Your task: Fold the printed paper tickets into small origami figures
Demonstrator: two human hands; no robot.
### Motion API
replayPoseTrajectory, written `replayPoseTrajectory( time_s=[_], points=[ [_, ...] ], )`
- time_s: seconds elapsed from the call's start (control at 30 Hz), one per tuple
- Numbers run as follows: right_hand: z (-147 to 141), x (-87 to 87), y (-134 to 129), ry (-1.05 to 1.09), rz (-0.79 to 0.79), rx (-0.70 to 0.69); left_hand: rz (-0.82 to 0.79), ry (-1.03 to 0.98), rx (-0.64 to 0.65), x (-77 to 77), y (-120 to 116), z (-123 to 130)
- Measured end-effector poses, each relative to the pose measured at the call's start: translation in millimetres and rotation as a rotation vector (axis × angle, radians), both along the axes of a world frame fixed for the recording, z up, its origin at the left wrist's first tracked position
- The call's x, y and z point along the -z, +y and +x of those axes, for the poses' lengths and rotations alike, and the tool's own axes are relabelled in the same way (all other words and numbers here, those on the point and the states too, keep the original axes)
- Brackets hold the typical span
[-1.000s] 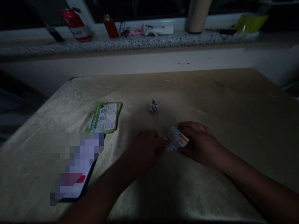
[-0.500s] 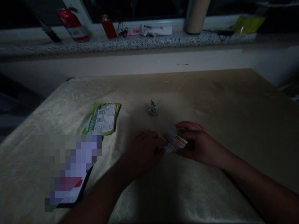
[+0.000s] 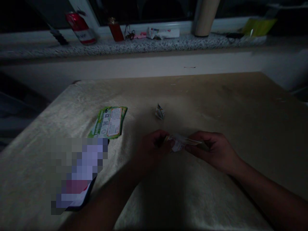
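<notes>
A folded piece of printed paper (image 3: 177, 143) is held just above the table between both hands. My left hand (image 3: 156, 149) pinches its left side between thumb and fingers. On the other side, my right hand (image 3: 214, 147) grips the right edge, thumb below and fingers above. The paper is seen partly edge-on, and its print is too dark to read. Beyond the hands stands a small folded paper piece (image 3: 159, 113) with a pointed top, touched by neither hand.
Green printed cards (image 3: 110, 123) lie stacked at the left, with a partly blurred phone (image 3: 81, 195) in front of them. On the stone windowsill (image 3: 134, 48) stand a red can (image 3: 80, 29), a red bottle (image 3: 116, 30), a white tube (image 3: 166, 33) and a beige cylinder (image 3: 206, 19).
The paper has tilted from showing its printed face to nearly edge-on. My right hand's fingers have closed onto its right edge, and the left hand has turned slightly. The view has shifted a little.
</notes>
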State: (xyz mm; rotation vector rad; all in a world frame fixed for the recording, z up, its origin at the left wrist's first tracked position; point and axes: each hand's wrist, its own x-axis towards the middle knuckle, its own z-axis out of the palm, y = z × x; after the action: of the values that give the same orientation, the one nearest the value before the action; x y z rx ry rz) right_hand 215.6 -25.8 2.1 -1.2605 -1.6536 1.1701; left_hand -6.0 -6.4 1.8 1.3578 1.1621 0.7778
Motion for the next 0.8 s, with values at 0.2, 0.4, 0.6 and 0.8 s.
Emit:
replayPoseTrajectory(
  time_s=[0.2, 0.4, 0.6, 0.8],
  points=[
    [-4.6, 4.0, 2.5, 0.298, -0.145, 0.02, -0.027, -0.108, -0.044, -1.9, -4.0, 3.9],
    [-7.3, -1.0, 4.2, 0.357, -0.171, 0.014, 0.085, -0.08, -0.048, 1.7, -6.0, 2.1],
    [-6.9, 1.3, 5.1, 0.52, -0.228, -0.027, 0.532, 0.128, -0.048, -5.0, -7.3, -0.1],
    [-4.4, 0.9, -1.6, 0.432, 0.021, 0.047, 0.95, 0.261, 0.042, -15.9, -3.7, -9.7]
  ],
)
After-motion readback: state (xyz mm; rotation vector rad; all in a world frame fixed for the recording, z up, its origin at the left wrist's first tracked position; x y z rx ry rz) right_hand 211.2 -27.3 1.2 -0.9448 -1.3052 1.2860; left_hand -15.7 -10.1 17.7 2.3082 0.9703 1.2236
